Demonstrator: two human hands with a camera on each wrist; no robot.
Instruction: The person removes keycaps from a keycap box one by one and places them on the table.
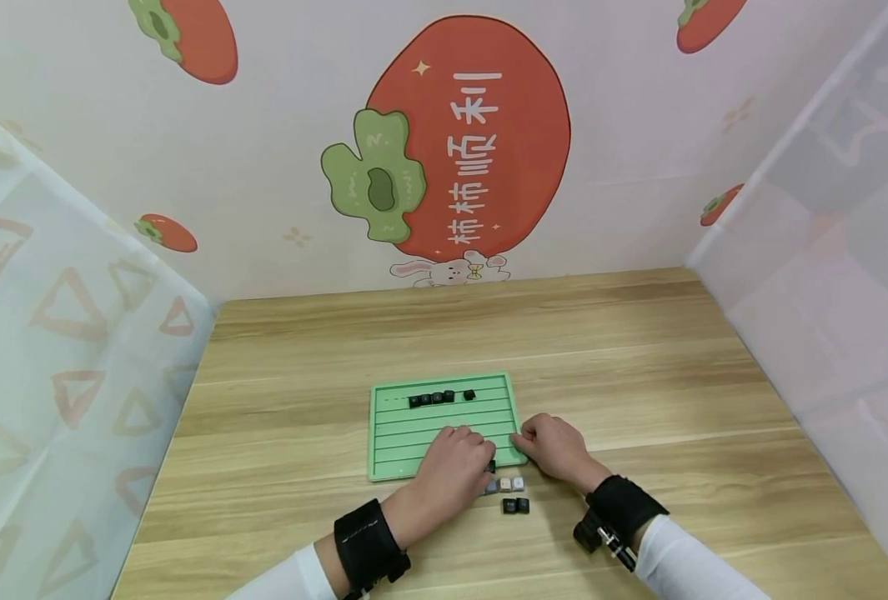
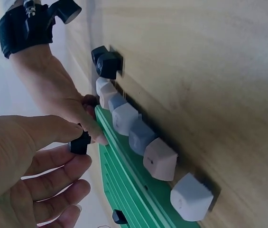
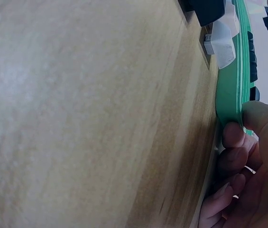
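Observation:
My left hand (image 1: 449,468) is over the near right part of a green grooved tray (image 1: 387,442). Between its thumb and forefinger it pinches a black keycap (image 2: 80,144), while the other fingers are loosely bent. At the tray's right edge, my right hand (image 1: 558,450) grips the rim, thumb on top and fingers curled against the side, as the right wrist view shows. A short row of black keycaps (image 1: 432,399) lies in an upper groove, with a single black keycap (image 1: 469,394) a little to its right.
Along the tray's near side stands a line of white, pinkish and grey-blue keycaps (image 2: 141,136), partly hidden by my left hand in the head view. Two black keycaps (image 1: 516,506) sit closer to me on the wooden table (image 1: 278,383). Printed cloth walls (image 1: 624,167) border the table.

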